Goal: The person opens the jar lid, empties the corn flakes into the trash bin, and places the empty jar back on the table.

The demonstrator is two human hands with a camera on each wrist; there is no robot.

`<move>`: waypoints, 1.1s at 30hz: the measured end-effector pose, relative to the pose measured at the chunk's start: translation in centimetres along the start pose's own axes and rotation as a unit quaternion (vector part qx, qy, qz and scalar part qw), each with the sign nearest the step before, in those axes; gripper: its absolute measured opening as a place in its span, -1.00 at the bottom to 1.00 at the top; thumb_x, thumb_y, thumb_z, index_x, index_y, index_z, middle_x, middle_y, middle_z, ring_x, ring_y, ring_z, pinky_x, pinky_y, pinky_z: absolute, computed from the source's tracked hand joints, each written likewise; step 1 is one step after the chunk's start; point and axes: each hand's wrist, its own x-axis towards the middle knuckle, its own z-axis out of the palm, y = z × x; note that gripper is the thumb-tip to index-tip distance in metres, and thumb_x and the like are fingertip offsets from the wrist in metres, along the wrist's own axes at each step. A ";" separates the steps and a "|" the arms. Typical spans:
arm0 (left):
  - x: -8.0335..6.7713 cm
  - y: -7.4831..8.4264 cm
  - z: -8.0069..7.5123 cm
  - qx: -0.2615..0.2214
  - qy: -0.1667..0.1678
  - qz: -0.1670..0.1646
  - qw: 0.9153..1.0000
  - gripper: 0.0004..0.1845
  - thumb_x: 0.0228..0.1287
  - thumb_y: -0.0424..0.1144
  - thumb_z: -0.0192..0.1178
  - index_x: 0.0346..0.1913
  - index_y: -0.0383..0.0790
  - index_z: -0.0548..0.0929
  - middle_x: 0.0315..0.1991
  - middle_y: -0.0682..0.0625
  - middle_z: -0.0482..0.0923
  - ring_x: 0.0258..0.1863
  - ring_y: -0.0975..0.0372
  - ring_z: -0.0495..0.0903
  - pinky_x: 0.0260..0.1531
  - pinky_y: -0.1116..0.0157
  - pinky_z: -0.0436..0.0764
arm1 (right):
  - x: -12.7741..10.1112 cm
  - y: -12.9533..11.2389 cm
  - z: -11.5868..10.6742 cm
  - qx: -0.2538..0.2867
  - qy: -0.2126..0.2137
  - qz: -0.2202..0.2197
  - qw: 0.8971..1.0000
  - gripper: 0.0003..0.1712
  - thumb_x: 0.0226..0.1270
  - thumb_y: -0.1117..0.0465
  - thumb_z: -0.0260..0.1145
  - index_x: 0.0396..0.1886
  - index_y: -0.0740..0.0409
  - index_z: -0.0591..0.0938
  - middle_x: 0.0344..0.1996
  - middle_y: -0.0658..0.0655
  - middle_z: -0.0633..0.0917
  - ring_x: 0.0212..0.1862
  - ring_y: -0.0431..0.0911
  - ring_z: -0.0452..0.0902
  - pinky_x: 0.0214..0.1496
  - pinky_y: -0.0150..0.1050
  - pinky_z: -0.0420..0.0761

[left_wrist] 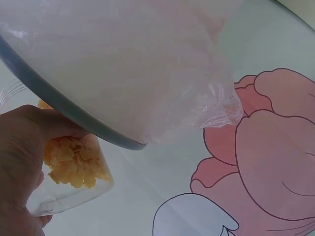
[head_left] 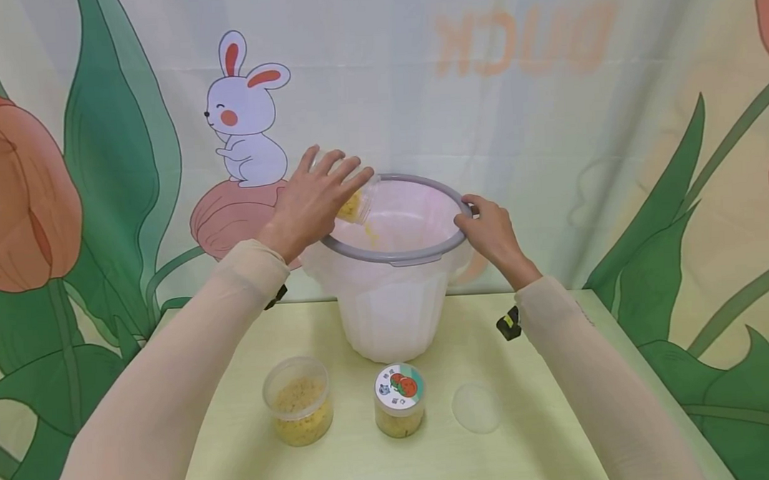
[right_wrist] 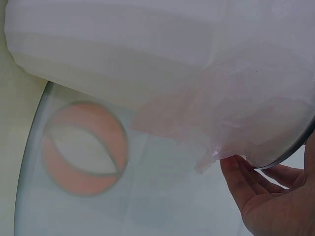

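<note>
1. Behind the pale green table (head_left: 547,433) hangs a printed backdrop with a cartoon rabbit (head_left: 246,110), tulips and broad green leaves.
2. We grasp a clear plastic jar (head_left: 355,198) in the left hand (head_left: 312,200), fingers wrapped round its body. It is tipped mouth-down over the grey rim (head_left: 392,256) of a white bin (head_left: 390,311) lined with a thin plastic bag (left_wrist: 216,105).
3. Yellow flakes (left_wrist: 74,162), cereal by the look of them, sit inside the jar against its lower wall; a few are dropping just below its mouth.
4. We steady the bin with the right hand (head_left: 494,231), fingers curled over the far side of the rim from the jar.
5. In our judgement the pour goes best with the jar mouth kept inside the rim, the tilt increased gradually, and the rim held firmly so the light bin does not tip.
6. The liner bunches loosely just outside the rim beside both hands; we should keep the flakes clear of that fold.
7. Toward us from the hands, on the table, stand an open jar of flakes (head_left: 299,401), a closed jar with a fruit-label lid (head_left: 399,400), and, below the right forearm, a clear loose lid (head_left: 477,408).
</note>
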 end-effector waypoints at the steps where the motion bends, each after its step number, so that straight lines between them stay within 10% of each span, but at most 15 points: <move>1: 0.0 0.0 0.0 0.002 0.000 0.001 1.000 -0.09 0.03 -0.36 0.36 0.48 0.00 0.20 0.44 -0.10 0.26 0.44 -0.06 0.17 0.48 -0.18 0.08 | 0.0 0.0 0.0 0.000 0.001 0.000 1.000 -0.36 0.32 0.08 0.10 0.40 0.11 0.40 0.19 0.31 0.59 0.02 0.10 0.64 0.01 -0.04 0.63; 33: 0.0 -0.1 0.0 0.029 -0.014 0.024 0.999 -0.16 0.11 -0.36 0.32 0.47 0.02 0.22 0.45 -0.10 0.25 0.45 -0.07 0.17 0.48 -0.19 0.07 | 0.1 0.0 0.0 0.001 0.001 0.004 1.000 -0.35 0.31 0.08 0.10 0.40 0.11 0.41 0.19 0.31 0.59 0.04 0.11 0.64 0.05 -0.02 0.63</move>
